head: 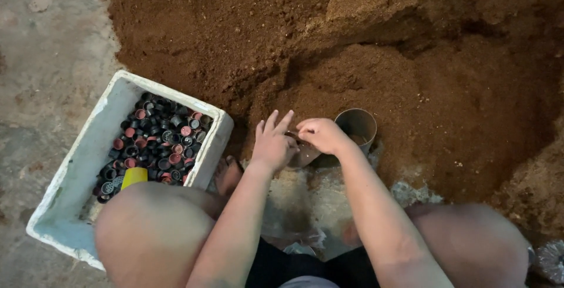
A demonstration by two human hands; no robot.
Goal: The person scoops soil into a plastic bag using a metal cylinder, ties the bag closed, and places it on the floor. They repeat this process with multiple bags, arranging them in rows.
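Between the hands, a small pot (302,153): left hand (273,144) spread, right hand (320,135) pinching it.

White foam box (88,147), rectangular, left of knee on floor; no labels, signs, screens

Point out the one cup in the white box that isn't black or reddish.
The yellow cup at the near edge of the pile in the white box. All the others are black or reddish.

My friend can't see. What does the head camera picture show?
A crouching person's left hand and right hand meet at a small pot beside a grey scoop on a brown soil heap. A white foam box of little pots sits nearby.
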